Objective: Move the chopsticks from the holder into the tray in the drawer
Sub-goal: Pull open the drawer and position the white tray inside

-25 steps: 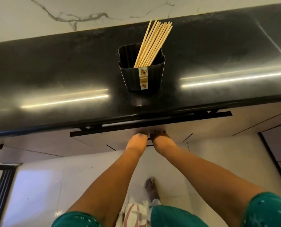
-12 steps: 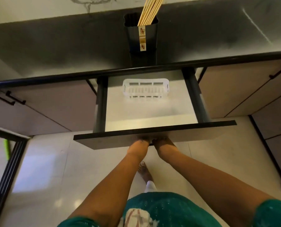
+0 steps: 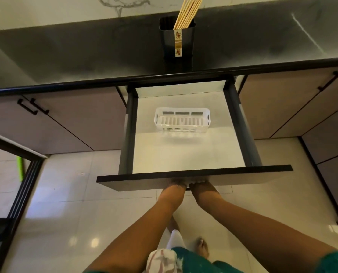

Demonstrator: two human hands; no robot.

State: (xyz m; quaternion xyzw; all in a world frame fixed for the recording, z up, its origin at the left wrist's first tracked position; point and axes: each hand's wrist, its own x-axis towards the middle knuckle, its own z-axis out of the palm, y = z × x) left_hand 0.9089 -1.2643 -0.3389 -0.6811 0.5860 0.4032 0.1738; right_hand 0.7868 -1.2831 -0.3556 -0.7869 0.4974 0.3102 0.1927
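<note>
Both hands sat side by side at lower centre, the left hand (image 3: 175, 189) and right hand (image 3: 202, 188) hooked under the front panel of the open dark-sided drawer (image 3: 193, 177); their fingers were hidden, so the grip could not be told. A white slotted plastic tray (image 3: 182, 123) lay inside at centre. The pale wooden chopsticks (image 3: 187, 13) stood in the black ribbed plastic holder (image 3: 186, 43) on the dark glossy countertop (image 3: 85, 50) at top centre.

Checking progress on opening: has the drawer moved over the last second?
Yes. The drawer has slid out from under the countertop, toward the person.

Chopsticks (image 3: 187, 13) lean in black holder (image 3: 177, 39); white tray (image 3: 182, 121) in open drawer (image 3: 189, 154).
</note>
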